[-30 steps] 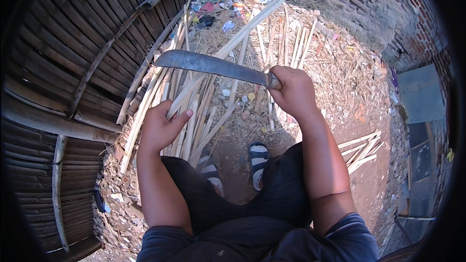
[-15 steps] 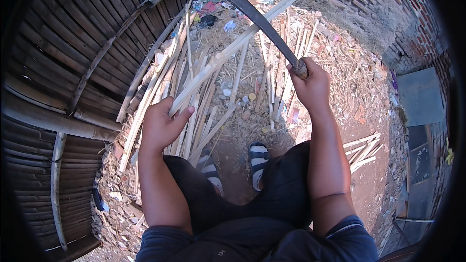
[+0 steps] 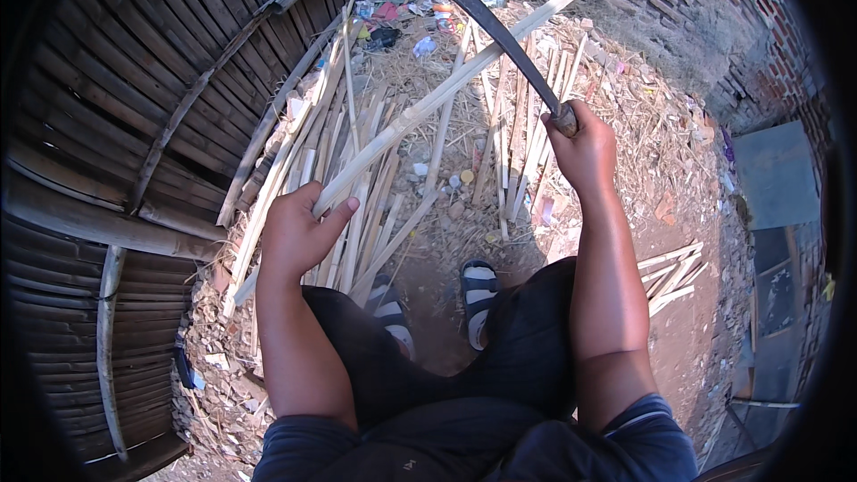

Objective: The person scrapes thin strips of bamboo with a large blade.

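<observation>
My left hand (image 3: 303, 230) is closed around the near end of a long, pale bamboo strip (image 3: 427, 105), which slants up and away to the right. My right hand (image 3: 585, 150) grips the short wooden handle of a machete (image 3: 511, 46) with a dark, curved blade. The blade points to the far left and crosses the strip toward its far end. Whether the edge touches the strip or only overlaps it in view, I cannot tell.
Split bamboo strips (image 3: 504, 143) lie ahead and to the left, with a smaller pile (image 3: 669, 275) at the right. A slatted bamboo wall (image 3: 116, 116) stands at the left, a brick wall (image 3: 661, 0) at the back. Scattered litter (image 3: 424, 46) covers the far ground.
The machete and my right hand have shifted slightly to the right. The strip's far end has dropped a little, and the blade now crosses it farther out. Both hands keep their hold.
</observation>
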Available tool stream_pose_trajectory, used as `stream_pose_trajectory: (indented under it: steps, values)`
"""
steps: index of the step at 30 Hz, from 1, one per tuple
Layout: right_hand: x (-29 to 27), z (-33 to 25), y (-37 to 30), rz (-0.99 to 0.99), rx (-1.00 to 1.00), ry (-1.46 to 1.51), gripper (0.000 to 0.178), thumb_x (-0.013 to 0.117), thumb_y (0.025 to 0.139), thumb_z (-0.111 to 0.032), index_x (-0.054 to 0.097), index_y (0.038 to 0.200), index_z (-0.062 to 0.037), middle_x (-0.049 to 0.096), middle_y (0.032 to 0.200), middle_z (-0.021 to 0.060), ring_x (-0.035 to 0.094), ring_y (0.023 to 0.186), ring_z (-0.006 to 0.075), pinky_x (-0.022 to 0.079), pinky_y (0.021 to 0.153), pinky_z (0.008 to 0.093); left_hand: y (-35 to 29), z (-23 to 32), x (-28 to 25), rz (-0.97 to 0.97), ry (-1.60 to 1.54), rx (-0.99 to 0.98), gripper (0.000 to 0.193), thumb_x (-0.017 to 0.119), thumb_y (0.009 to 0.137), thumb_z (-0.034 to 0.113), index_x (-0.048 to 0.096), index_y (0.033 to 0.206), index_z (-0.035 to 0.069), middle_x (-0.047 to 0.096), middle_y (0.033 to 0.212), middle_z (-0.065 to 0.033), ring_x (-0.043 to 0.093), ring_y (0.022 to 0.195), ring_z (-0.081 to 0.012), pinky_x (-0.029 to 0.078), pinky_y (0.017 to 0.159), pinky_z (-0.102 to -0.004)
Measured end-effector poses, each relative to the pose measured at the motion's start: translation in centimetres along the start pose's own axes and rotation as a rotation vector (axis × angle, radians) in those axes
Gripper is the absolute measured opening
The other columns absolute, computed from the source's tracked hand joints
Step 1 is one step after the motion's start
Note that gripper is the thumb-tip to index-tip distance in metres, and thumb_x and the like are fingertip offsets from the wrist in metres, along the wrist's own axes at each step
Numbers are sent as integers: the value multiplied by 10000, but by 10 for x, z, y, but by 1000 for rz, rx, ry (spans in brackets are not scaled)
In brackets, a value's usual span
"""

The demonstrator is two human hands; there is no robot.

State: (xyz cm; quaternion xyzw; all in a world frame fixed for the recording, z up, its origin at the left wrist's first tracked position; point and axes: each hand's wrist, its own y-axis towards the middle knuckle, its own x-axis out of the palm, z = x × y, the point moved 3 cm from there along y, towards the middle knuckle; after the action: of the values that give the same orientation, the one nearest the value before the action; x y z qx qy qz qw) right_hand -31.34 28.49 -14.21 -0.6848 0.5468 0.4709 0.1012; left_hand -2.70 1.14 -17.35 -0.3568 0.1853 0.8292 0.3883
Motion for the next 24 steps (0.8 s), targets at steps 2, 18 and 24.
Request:
stream_pose_trajectory:
  steps: [2, 18, 24]
  values:
    - [-1, -1, -3, -13, 14, 21, 230, 808, 893, -265, 713, 989, -79, 724, 819, 190, 714, 788, 405, 539, 689, 479, 0, 2, 2, -33, -30, -9, 370, 849, 906, 302, 690, 869, -30, 592, 642, -36, 515, 618, -91, 434, 572, -321]
    - [-2, 3, 0, -24, 24, 53, 277, 832, 889, -296, 716, 1004, -72, 716, 806, 186, 708, 776, 398, 529, 680, 474, -3, 1, 3, -177, -181, -34, 345, 839, 921, 282, 649, 846, 4, 494, 660, 39, 435, 650, -65, 381, 576, -292]
    - [7, -23, -14, -96, -255, 28, 246, 820, 829, -207, 708, 1005, -78, 721, 849, 157, 715, 803, 385, 547, 697, 469, -3, 8, 6, -198, -228, -42, 328, 838, 923, 273, 659, 857, 6, 507, 668, 38, 446, 656, -62, 385, 582, -290]
